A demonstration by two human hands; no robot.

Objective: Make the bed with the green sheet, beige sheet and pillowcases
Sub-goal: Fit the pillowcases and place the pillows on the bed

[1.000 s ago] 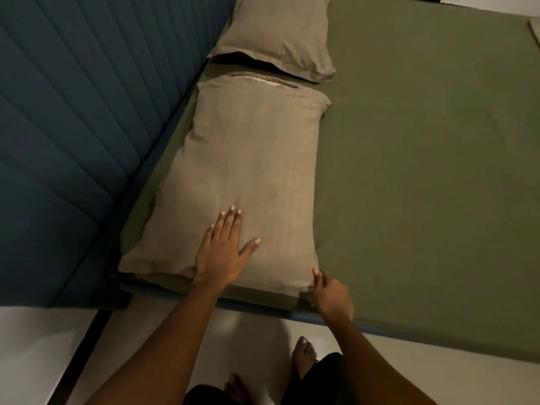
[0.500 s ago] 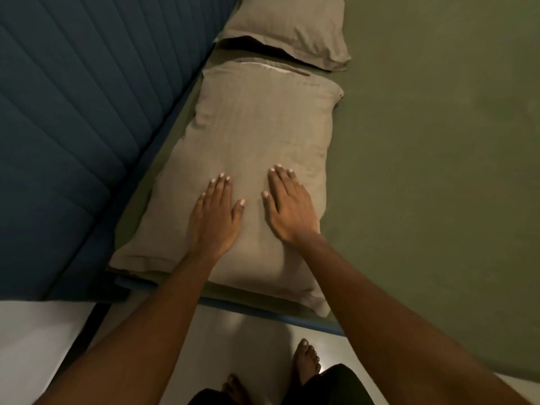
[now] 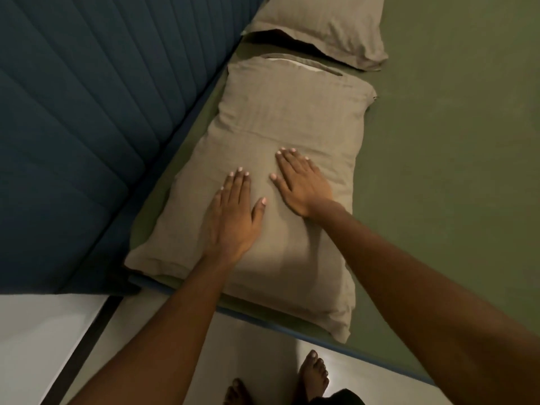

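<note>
A pillow in a beige pillowcase (image 3: 286, 118) lies lengthwise on the green sheet (image 3: 444, 171), close to the bed's near edge. My left hand (image 3: 233, 217) lies flat on its middle with straight fingers. Beside it, my right hand (image 3: 301, 185) also presses flat on the pillow, fingers spread and pointing toward the headboard side. At the pillow's far end the case opening shows a strip of white. A second beige pillow (image 3: 324, 27) lies beyond it, partly cut off by the top of the view.
A dark blue padded headboard (image 3: 87, 127) runs along the left. The mattress's blue edge (image 3: 263, 317) borders a pale floor (image 3: 257, 358), where my bare feet (image 3: 312, 372) stand. A white surface (image 3: 38, 340) sits at the lower left.
My right hand left the pillow's near corner and came to rest flat on the pillow beside my left hand. Both hands have slid a little further up the pillow.
</note>
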